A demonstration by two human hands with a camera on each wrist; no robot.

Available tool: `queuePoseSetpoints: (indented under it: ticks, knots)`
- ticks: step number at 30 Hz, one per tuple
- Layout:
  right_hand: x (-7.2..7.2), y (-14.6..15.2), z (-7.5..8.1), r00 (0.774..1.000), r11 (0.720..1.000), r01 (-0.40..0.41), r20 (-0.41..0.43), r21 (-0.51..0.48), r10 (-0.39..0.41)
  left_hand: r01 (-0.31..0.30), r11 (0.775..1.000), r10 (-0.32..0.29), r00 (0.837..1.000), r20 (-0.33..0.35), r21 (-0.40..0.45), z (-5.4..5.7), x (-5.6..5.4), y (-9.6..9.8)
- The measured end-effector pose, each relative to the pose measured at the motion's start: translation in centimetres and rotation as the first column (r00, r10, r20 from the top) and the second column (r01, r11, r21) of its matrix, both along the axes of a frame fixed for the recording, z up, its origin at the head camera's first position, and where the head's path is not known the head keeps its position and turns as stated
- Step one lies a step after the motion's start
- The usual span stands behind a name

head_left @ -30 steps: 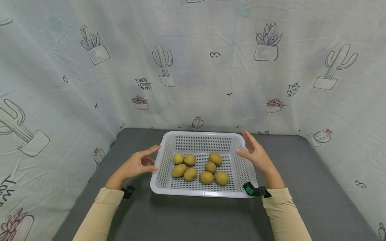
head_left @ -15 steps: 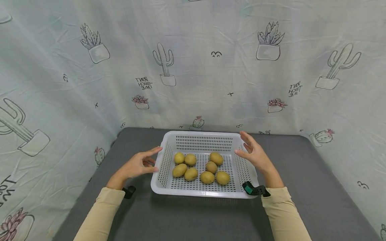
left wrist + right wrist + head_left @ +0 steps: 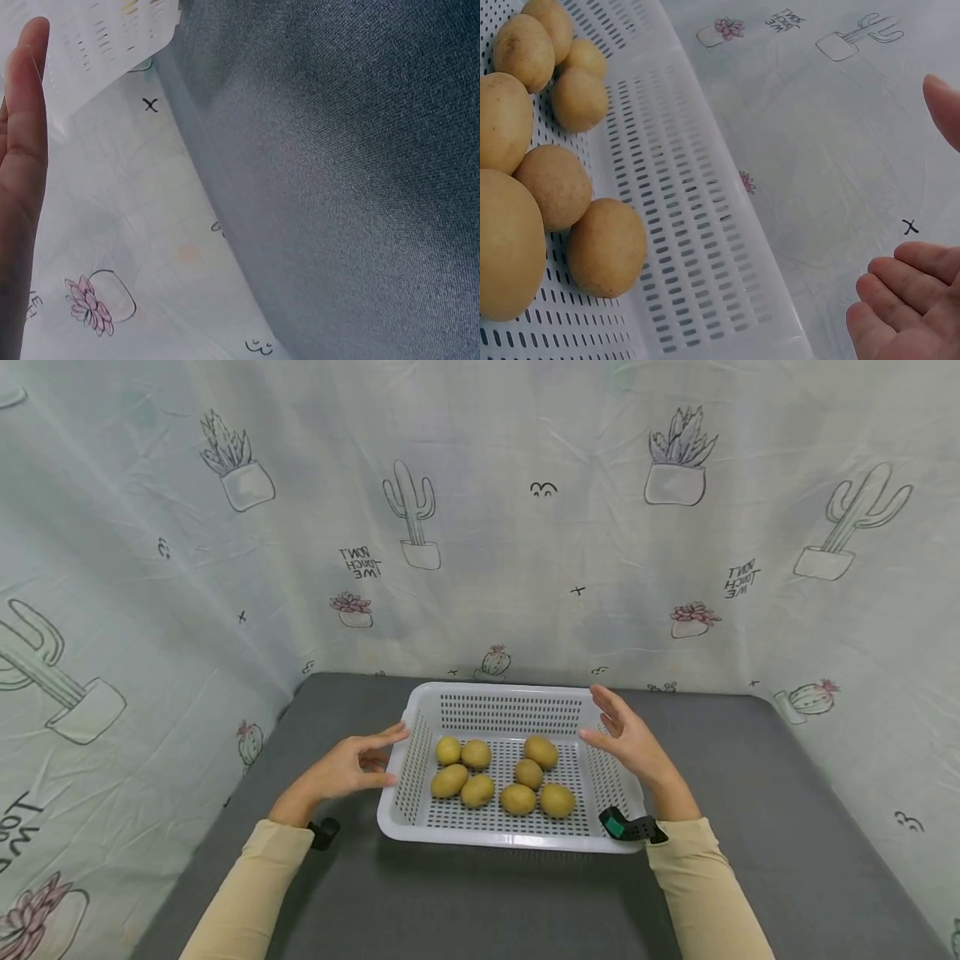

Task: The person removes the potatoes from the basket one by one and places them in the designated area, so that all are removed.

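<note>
A white perforated plastic basket (image 3: pixel 512 841) stands on the dark grey table and holds several potatoes (image 3: pixel 557 800). My left hand (image 3: pixel 348 768) is at its left rim, fingers and thumb apart, fingertips overlapping the rim in the head view. Whether they touch it, I cannot tell. In the left wrist view, part of the left hand (image 3: pixel 24 142) shows beside the basket wall (image 3: pixel 112 45). Over the right rim, my right hand (image 3: pixel 633 747) is held with fingers loosely extended. The right wrist view shows the right hand (image 3: pixel 915 300) apart from the basket, holding nothing.
The dark grey table (image 3: pixel 510 902) extends on both sides and in front of the basket. Behind and beside it hangs a pale curtain (image 3: pixel 480 527) printed with cacti. A black strap (image 3: pixel 630 827) is worn on my right wrist, another strap (image 3: pixel 324 833) on my left.
Both hands have come slightly inward toward the basket, the right one moving left over the rim. The head view has shifted a little. Basket and potatoes keep their arrangement.
</note>
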State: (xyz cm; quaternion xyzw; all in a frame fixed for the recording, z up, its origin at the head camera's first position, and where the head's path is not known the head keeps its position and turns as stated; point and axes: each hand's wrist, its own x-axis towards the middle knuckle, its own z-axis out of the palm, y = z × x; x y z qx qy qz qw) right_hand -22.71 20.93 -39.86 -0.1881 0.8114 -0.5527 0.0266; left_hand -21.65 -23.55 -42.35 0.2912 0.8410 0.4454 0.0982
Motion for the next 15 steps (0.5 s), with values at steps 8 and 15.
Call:
queuePoseSetpoints:
  ticks: [8,15]
  knots:
    - [-0.31,-0.46,-0.29,1.000,1.000,-0.019,0.018,0.002,0.019,0.069,0.992,-0.076,0.995,0.068,0.107,-0.20,-0.06,0.12]
    - [-0.61,-0.65,-0.23,0.999,1.000,-0.024,0.037,-0.010,0.024,0.064,0.991,-0.073,0.995,0.072,0.119,-0.58,-0.23,-0.05]
